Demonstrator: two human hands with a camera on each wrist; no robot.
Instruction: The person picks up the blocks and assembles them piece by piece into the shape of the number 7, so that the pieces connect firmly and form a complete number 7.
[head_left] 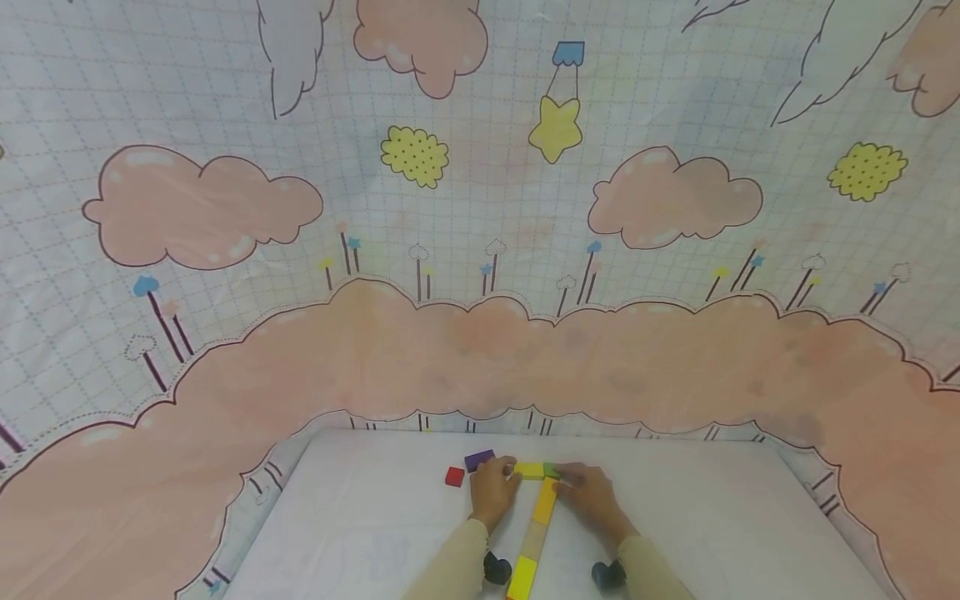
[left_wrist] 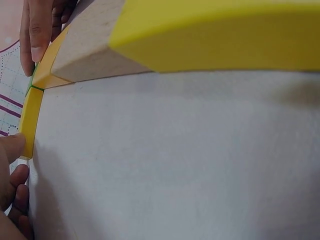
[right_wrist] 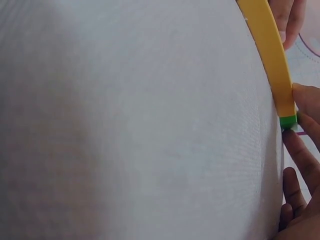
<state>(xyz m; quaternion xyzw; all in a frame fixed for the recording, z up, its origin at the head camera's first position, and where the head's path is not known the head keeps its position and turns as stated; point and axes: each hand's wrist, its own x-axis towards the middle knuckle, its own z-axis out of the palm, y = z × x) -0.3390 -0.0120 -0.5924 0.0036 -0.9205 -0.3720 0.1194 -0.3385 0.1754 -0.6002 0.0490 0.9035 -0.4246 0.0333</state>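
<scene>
My left hand [head_left: 492,493] pinches the left end of a yellow block [head_left: 530,471] between finger and thumb; its other fingers curl beside it in the left wrist view. At that block's right end sits a small green block [head_left: 551,470]. My right hand [head_left: 597,500] grips the green block with its fingertips, the thumb beside the far end of an orange-yellow block [right_wrist: 274,55]. From this corner a row runs toward me: the orange-yellow block, a plain wood-coloured block [head_left: 534,540] and a bright yellow block [left_wrist: 215,40].
A purple block [head_left: 477,461] lies just behind the left hand, with a red block [head_left: 454,477] to its left. Everything rests on a white-covered table [head_left: 360,517]. Behind it hangs a patterned cloth [head_left: 480,358] with clouds. Dark wrist-worn pieces [head_left: 608,574] sit beside the sleeves.
</scene>
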